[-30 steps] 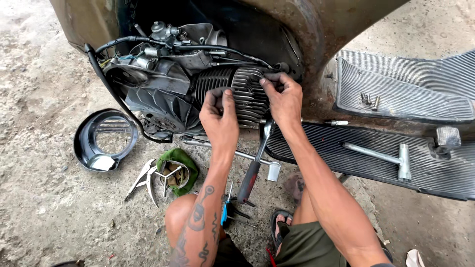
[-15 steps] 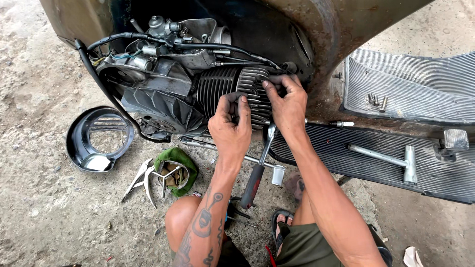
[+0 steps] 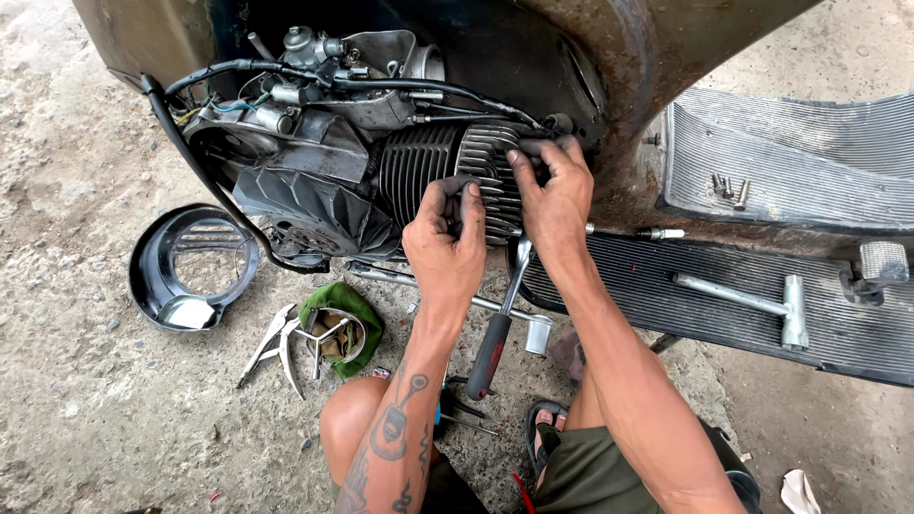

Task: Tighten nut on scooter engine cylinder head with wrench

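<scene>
A scooter engine sits exposed under a rusty body panel, with a dark finned cylinder [image 3: 419, 171] and a lighter finned cylinder head [image 3: 487, 162]. My left hand [image 3: 446, 246] grips the lower front of the cylinder head, fingers curled over the fins. My right hand [image 3: 552, 195] holds the head's right side, fingers wrapped around its top edge. Below my hands a ratchet wrench [image 3: 497, 328] with a dark red grip hangs against the engine. A black fan shroud [image 3: 319, 205] lies left of the cylinder.
On the concrete at left lie a round black cover [image 3: 190, 266], pliers [image 3: 271, 345] and a tin on a green rag [image 3: 335, 328]. A T-shaped socket wrench [image 3: 757, 300] and several bolts [image 3: 728, 187] rest on the ribbed floorboard [image 3: 828, 162]. My knee [image 3: 352, 419] and sandalled foot [image 3: 547, 419] are below.
Both hands have shifted slightly on the cylinder head, staying clamped on it. The view has drifted a little; the tools on the ground have not moved.
</scene>
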